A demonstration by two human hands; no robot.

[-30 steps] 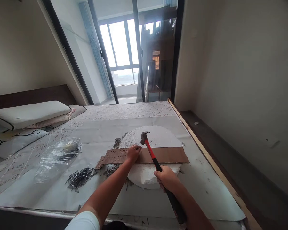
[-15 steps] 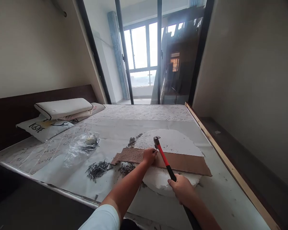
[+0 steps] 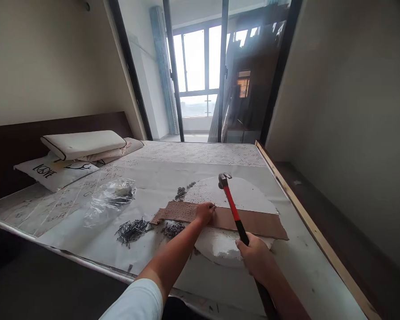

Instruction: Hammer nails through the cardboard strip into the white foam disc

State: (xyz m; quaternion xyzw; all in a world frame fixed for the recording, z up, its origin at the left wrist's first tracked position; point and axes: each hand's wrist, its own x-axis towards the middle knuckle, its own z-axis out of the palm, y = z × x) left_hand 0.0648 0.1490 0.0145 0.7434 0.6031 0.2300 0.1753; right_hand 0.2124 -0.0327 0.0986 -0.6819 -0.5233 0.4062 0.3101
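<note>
A brown cardboard strip (image 3: 253,223) lies across a round white foam slab (image 3: 246,195) on the covered bed. My left hand (image 3: 204,213) rests on the strip, fingers pinched on a small nail standing at its fingertips. My right hand (image 3: 257,260) is closed round the handle of a red and black hammer (image 3: 232,206). The hammer's steel head is raised above the foam, a little right of the nail. The strip's left part is dotted with driven nails.
A pile of loose nails (image 3: 131,230) lies left of the strip, with a crumpled clear plastic bag (image 3: 110,200) behind it. Pillows (image 3: 83,144) sit at the headboard. A wooden rail (image 3: 306,222) edges the bed on the right. Glass doors stand beyond.
The hammer head has lifted up from beside the nail. My left hand stays pinched on the strip. The view has shifted slightly.
</note>
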